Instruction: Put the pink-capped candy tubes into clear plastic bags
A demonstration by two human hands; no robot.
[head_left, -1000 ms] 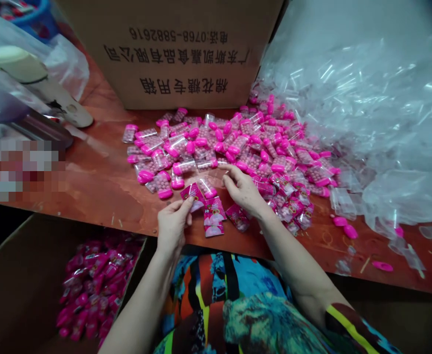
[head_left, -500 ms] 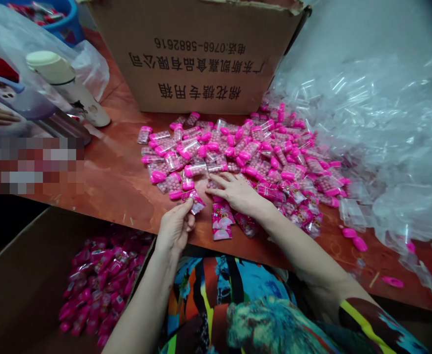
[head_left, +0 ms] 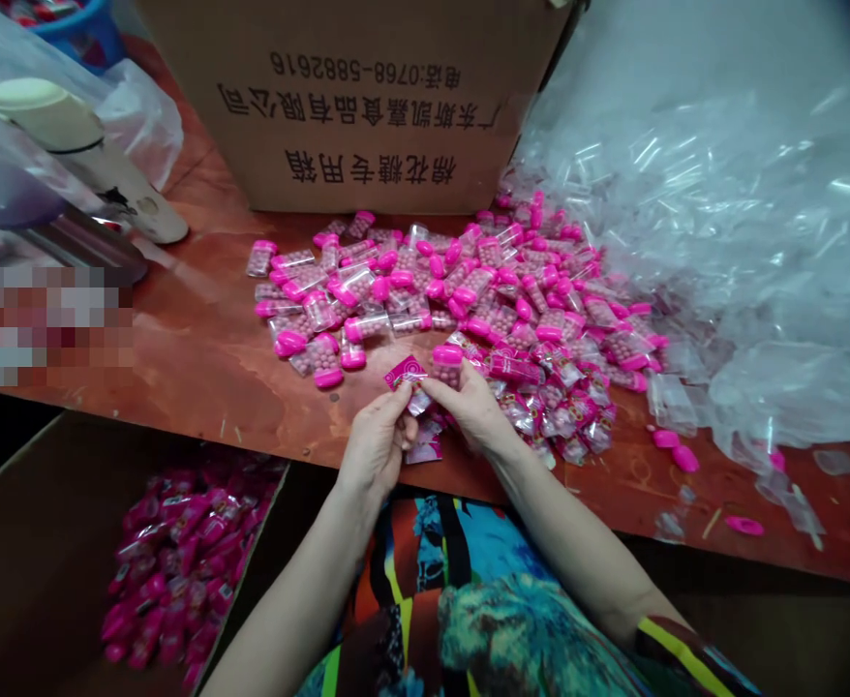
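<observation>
Near the table's front edge, my left hand (head_left: 379, 438) pinches a small pink printed wrapper (head_left: 406, 372). My right hand (head_left: 474, 405) holds a clear bottle with a pink cap (head_left: 446, 365), full of small pink balls, its cap facing away from me. The right thumb and a fingertip meet the wrapper beside the left fingers. Another pink wrapper (head_left: 425, 447) lies on the table just below the hands. Behind them spreads a pile of similar capped bottles (head_left: 356, 284), and filled pink packets (head_left: 566, 397) lie to the right.
A cardboard box (head_left: 367, 116) stands behind the pile. Clear plastic bags (head_left: 686, 223) cover the right side. Bottles, including a cream-lidded flask (head_left: 135, 198), are at the left. Below the table edge, an open carton (head_left: 15, 523) holds pink packets. Loose pink caps (head_left: 676, 447) lie at the right.
My right hand has come off the pile with a capped bottle and closed in on my left hand. The left hand has raised its wrapper slightly. The whole view has shifted a little.
</observation>
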